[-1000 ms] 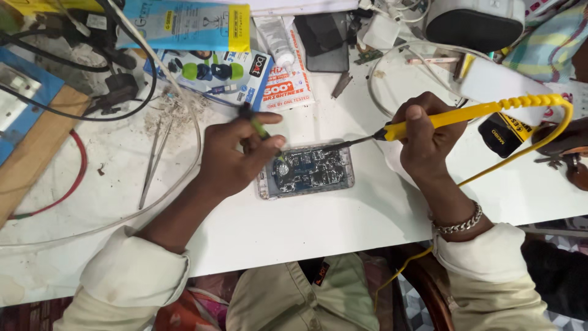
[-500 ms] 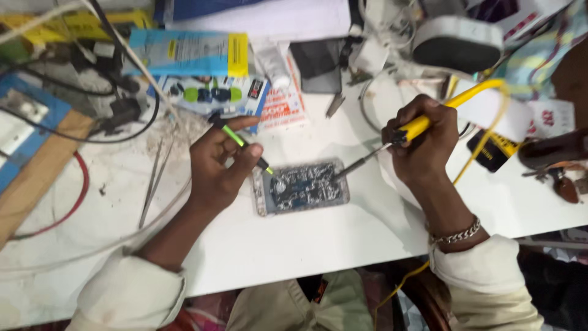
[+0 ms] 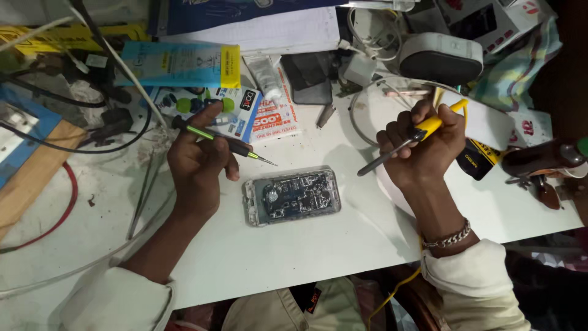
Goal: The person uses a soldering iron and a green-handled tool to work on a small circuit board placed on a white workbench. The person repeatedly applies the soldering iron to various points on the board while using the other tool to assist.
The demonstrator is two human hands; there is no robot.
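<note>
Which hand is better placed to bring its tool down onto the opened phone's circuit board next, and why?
Probably the left hand: its green-handled screwdriver points its tip just above the opened phone with bare circuit board. The right hand holds the yellow-handled soldering iron lifted farther off to the side.

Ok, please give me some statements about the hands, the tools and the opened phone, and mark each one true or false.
1. The left hand holds a screwdriver. True.
2. The right hand holds a yellow-handled soldering iron. True.
3. The iron's tip touches the opened phone. False: it hangs above the table, right of the phone.
4. The phone lies between the hands. True.
5. The right wrist is bare. False: it wears a chain bracelet.
</note>
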